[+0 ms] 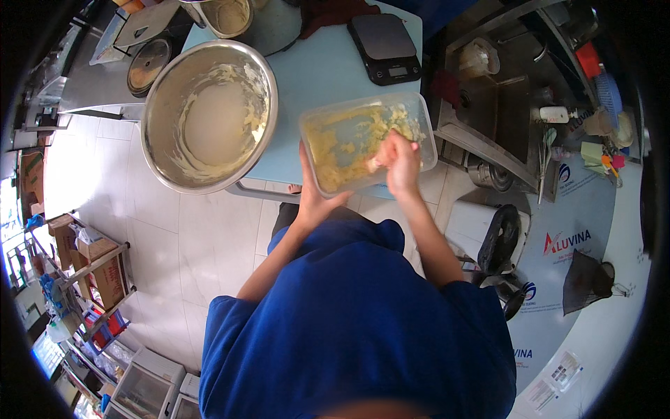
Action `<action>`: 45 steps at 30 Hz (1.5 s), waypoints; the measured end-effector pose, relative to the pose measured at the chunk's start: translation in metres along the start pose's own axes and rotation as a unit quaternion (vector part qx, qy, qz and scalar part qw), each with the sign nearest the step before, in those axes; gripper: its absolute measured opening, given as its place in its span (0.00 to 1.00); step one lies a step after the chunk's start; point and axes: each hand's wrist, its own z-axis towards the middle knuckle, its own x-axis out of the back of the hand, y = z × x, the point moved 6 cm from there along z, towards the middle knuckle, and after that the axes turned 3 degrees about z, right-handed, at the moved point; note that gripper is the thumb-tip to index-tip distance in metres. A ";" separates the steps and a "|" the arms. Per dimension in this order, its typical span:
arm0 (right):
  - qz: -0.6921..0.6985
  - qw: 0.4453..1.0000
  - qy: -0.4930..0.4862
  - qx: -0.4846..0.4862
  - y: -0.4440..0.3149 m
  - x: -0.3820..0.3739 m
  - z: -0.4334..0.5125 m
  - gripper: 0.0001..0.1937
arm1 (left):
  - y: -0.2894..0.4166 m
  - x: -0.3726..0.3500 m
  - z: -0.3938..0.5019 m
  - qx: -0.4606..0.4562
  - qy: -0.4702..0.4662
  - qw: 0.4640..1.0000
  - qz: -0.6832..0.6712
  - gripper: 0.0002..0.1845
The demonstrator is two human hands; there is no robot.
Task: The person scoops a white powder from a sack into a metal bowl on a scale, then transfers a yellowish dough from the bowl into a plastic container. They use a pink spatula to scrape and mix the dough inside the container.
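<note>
A clear plastic container [427, 133] smeared with a yellow, mushy food [327, 162] is tilted over the light blue table. My left hand [315, 191] grips its near left corner, thumb along the near side. Inside the container is my right hand [400, 160], fingers curled, near the right end where the food is clumped; motion blur hides whether the fingers hold something. To the left stands a large steel bowl [209, 118] with a pale substance at its bottom and creamy smears up its wall.
A black kitchen scale [384, 47] lies at the table's far right. Another metal bowl [227, 15] with batter-like residue stands at the far left. A steel sink [489, 112] is on the right, with a whisk [544, 162] hanging beside it. Shelving with cardboard boxes [102, 262] stands at left.
</note>
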 end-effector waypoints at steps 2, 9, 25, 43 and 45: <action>0.031 0.999 0.005 -0.034 0.021 -0.018 -0.007 0.23 | 0.002 0.000 0.001 -0.006 0.003 1.000 0.005 0.68; 0.228 0.967 -0.026 -0.110 0.046 -0.034 0.008 0.23 | 0.003 0.000 0.002 -0.016 -0.007 1.000 0.018 0.68; 0.281 0.898 0.243 0.238 -0.032 0.070 0.039 0.21 | -0.015 0.000 -0.004 -0.011 -0.027 0.998 0.057 0.67; 0.170 0.912 0.208 0.309 -0.026 0.026 0.040 0.22 | -0.011 -0.001 -0.006 -0.018 -0.038 0.998 0.043 0.67; 0.149 0.911 0.224 0.312 -0.025 0.032 0.039 0.22 | -0.012 0.000 -0.005 -0.019 -0.042 0.998 0.050 0.67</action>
